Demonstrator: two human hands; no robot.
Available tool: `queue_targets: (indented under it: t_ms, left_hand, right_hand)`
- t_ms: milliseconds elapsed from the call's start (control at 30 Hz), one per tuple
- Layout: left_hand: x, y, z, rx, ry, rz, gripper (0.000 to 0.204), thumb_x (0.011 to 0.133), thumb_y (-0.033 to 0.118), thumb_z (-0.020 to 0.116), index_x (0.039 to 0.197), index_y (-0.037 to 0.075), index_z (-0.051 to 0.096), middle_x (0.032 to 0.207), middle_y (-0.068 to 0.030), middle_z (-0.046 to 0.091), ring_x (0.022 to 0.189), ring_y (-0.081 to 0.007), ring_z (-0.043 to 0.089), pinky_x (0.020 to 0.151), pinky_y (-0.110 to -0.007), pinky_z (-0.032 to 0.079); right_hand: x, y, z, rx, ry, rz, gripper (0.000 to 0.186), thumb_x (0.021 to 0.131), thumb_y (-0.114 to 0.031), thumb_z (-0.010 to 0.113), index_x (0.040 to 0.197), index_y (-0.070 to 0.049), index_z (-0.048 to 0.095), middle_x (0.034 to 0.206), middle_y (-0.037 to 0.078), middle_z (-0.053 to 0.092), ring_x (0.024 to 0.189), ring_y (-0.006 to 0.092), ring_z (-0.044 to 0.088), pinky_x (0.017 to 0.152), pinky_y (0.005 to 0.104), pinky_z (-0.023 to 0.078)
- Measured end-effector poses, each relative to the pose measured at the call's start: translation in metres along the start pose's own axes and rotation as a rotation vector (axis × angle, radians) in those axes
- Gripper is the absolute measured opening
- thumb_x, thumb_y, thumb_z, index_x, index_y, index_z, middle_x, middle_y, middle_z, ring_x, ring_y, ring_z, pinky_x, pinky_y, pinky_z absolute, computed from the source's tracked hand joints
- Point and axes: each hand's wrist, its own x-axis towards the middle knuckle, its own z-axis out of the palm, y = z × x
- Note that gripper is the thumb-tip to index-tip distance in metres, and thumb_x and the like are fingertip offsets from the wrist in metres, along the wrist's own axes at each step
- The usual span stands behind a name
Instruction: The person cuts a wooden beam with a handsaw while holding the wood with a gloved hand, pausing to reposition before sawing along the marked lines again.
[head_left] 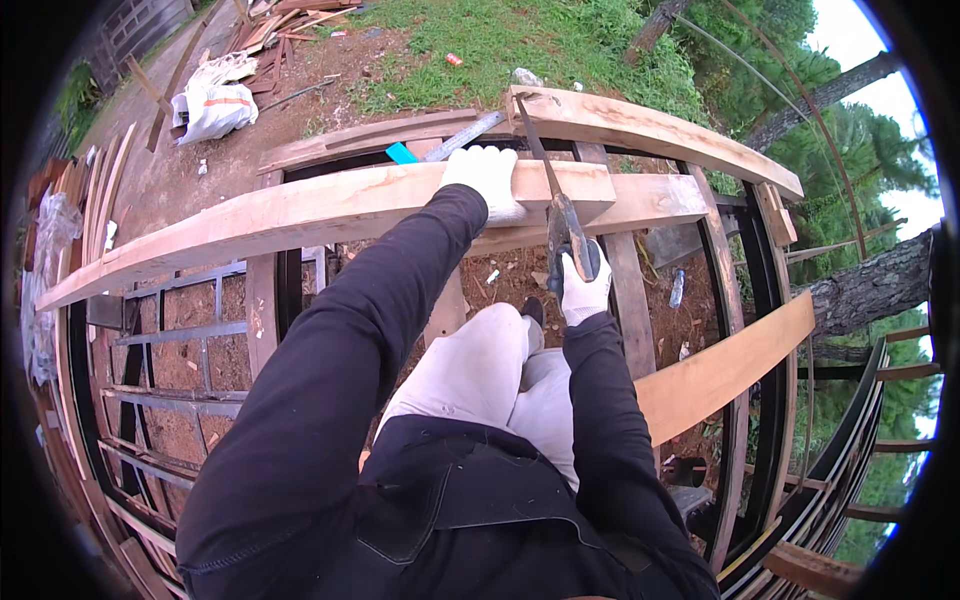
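My left hand (487,185), in a white glove, presses on a long squared wooden beam (290,208), its fingers wrapped over the far edge. My gloved right hand (584,290) is closed round the dark handle of a handsaw (541,150). The saw's narrow blade points away from me and crosses the beam a little short of its right end. Whether the teeth sit in a cut cannot be made out. Just beyond my left hand lies a try square with a blue-green stock (402,153) and a metal blade.
A second beam (655,200) lies under the first, and a third (660,128) lies farther off. A plank (735,370) slopes at the right. Metal frames (180,333) stand below left. Beyond are a white sack (216,108), scrap wood (285,35) and a tree trunk (870,292).
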Motion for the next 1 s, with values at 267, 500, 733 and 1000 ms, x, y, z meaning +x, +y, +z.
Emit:
queue_targets:
  t_ms: [267,500,733,1000]
  left_hand:
    - [-0.019,-0.018,-0.009,0.022,0.028,-0.002,0.077,0.071,0.052,0.079,0.130,0.006,0.061,0.116,-0.0176,0.066,0.109,-0.0336,0.065,0.097,-0.047,0.049]
    - [-0.004,-0.001,-0.006,0.025,-0.034,-0.004,0.075,0.073,0.051,0.078,0.132,0.008,0.060,0.118,-0.0185,0.067,0.113,-0.0340,0.065,0.098,-0.046,0.050]
    - [-0.019,-0.024,-0.001,0.016,-0.032,-0.015,0.071,0.070,0.052,0.078,0.124,0.008,0.062,0.114,-0.0167,0.068,0.110,-0.0330,0.066,0.095,-0.046,0.051]
    - [0.001,0.009,-0.001,0.031,0.015,0.031,0.071,0.072,0.052,0.077,0.126,0.008,0.062,0.114,-0.0169,0.069,0.108,-0.0337,0.067,0.095,-0.047,0.052]
  right_hand:
    - [-0.223,-0.041,-0.099,-0.066,-0.033,0.068,0.014,0.087,-0.008,0.058,0.095,0.003,0.058,0.065,0.007,0.061,0.054,0.0116,0.058,0.053,0.0263,0.048]
    - [-0.023,0.000,0.003,-0.006,0.052,-0.123,0.028,0.092,-0.008,0.074,0.114,0.001,0.058,0.098,0.009,0.063,0.086,0.0192,0.061,0.079,0.0329,0.051]
    - [-0.200,-0.026,-0.077,0.018,-0.068,0.108,0.018,0.087,-0.005,0.059,0.103,0.004,0.060,0.068,0.007,0.061,0.054,0.0135,0.058,0.057,0.0269,0.050]
    - [-0.020,0.024,-0.002,0.033,0.111,-0.105,0.024,0.092,-0.007,0.070,0.113,0.002,0.062,0.092,0.010,0.067,0.088,0.0201,0.065,0.083,0.0367,0.052]
